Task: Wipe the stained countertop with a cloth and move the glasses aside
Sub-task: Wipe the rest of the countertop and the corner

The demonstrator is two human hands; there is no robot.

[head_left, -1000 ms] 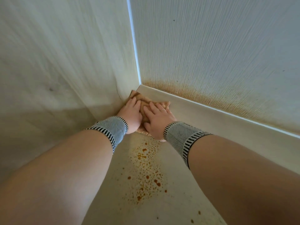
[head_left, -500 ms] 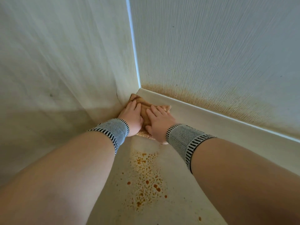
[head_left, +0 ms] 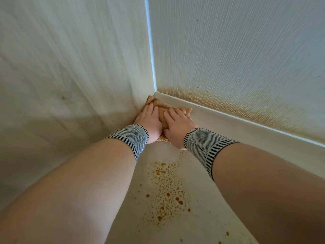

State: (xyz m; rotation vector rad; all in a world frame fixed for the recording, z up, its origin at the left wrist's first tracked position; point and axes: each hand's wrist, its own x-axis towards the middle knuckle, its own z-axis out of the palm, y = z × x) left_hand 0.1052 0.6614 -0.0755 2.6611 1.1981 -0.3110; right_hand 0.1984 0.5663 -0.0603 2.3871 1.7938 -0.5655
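Note:
A tan cloth [head_left: 162, 110] lies on the pale countertop [head_left: 202, 217], pushed into the corner where two walls meet. My left hand [head_left: 149, 123] presses flat on its left part, fingers straight, close against the left wall. Beside it my right hand [head_left: 177, 126] presses flat on the cloth's right part. Both wrists wear black-and-white striped bands. Orange-brown spatter [head_left: 167, 189] covers the counter between my forearms, nearer to me than the cloth. No glasses are in view.
A white ledge [head_left: 237, 124] runs along the foot of the right wall. Above it the textured wall carries a band of orange-brown staining [head_left: 246, 106]. The left wall [head_left: 70, 76] stands tight beside my left arm. A few more specks [head_left: 226, 234] lie near the bottom edge.
Both hands and the cloth have stayed in the corner, with only a slight shift of the hands on the cloth. The view has dipped a little.

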